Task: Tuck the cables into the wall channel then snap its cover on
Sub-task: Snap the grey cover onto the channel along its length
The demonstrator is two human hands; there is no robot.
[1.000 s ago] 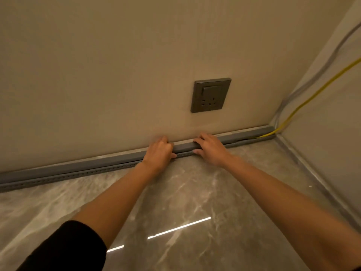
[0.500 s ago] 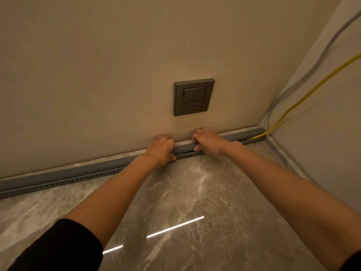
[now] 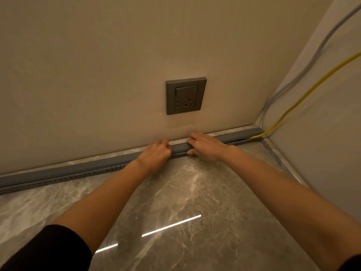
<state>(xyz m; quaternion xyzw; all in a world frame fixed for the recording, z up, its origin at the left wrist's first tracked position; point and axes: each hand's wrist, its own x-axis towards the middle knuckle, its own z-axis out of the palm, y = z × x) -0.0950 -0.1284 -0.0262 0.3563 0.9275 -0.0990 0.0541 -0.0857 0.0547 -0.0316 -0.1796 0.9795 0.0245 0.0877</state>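
Both hands are gripping the grey cover (image 3: 68, 170) of the wall channel. The left hand (image 3: 156, 156) is curling its fingers over the strip's top edge, with the thumb lying against the front face. The right hand (image 3: 208, 146) is just beside it, holding the same way with fingers bent over the top and thumb at the lower front edge. A short bare piece of cover is showing between the two.

The cover is lying along the foot of the wall (image 3: 78, 75), running out past the left hand to the picture's edge and past the right hand to the corner. The slotted side of the channel (image 3: 93, 171) is showing in a thin row beneath it, both between the hands and out beyond the left wrist. Beyond the right hand a dark gap is showing under the cover.

A yellow cable (image 3: 312, 89) is coming down across the side wall (image 3: 332, 143) and entering at that far right end. A grey cable (image 3: 304, 69) is dropping down near the corner above it; where it ends cannot be told.

A grey socket (image 3: 185, 95) is sitting on the wall directly above the hands. Both forearms are reaching over the glossy marble floor (image 3: 195, 192), which is reflecting a bright streak of light (image 3: 172, 225) between them. A black sleeve (image 3: 45, 249) is covering the left upper arm.
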